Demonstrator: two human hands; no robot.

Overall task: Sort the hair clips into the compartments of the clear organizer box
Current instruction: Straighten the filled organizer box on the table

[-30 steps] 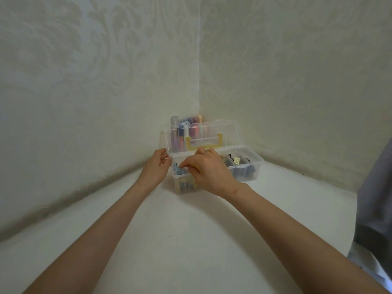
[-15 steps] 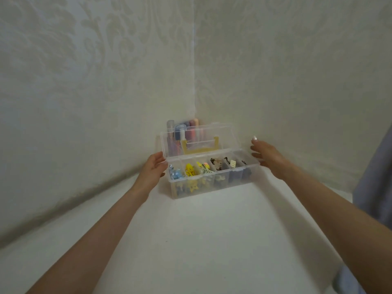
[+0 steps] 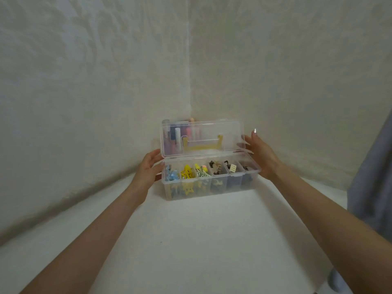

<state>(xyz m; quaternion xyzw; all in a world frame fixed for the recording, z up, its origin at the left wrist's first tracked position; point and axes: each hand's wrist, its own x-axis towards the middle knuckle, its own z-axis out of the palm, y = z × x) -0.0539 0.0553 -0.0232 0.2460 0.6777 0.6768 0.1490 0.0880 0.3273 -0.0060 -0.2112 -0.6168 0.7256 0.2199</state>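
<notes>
The clear organizer box stands in the wall corner on a white surface, its lid raised upright with a yellow handle. Its compartments hold hair clips: blue clips at the left, yellow clips, green-and-white patterned clips, brown clips, and dark clips at the right. My left hand rests with relaxed fingers against the box's left end. My right hand lies against the right end, by the lid's edge, fingers straight.
Several coloured tubes stand behind the lid in the corner. Patterned walls close in on the left and back. Grey cloth hangs at the right edge. White surface stretches toward me.
My right hand left the compartments, swung to the right end of the box, and now touches it by the lid. My left hand stayed at the left end.
</notes>
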